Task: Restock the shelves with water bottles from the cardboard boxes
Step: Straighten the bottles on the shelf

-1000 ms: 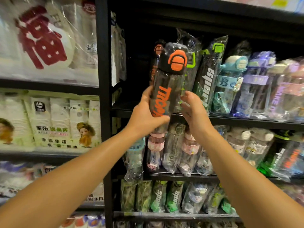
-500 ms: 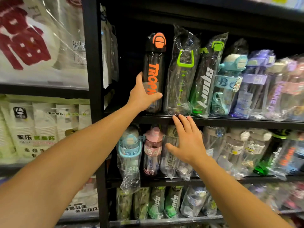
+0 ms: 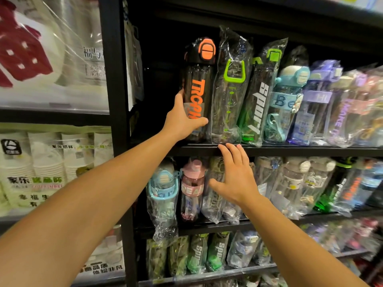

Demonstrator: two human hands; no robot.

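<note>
Left hand (image 3: 182,121) around bottle (image 3: 196,90) (base hidden)

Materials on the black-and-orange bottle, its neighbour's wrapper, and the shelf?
Black-and-orange bottle: likely smoky translucent plastic, glossy body, matte orange cap parts. Wrapper on the green-handled bottle: thin clear film, crinkled with glare. Shelf: probably black-painted metal, given its thin, straight, dull edge.

hands (image 3: 182,123): 2 | orange-lidded black bottles (image 3: 198,88): 1 | pink-lidded bottles (image 3: 192,183): 1
</note>
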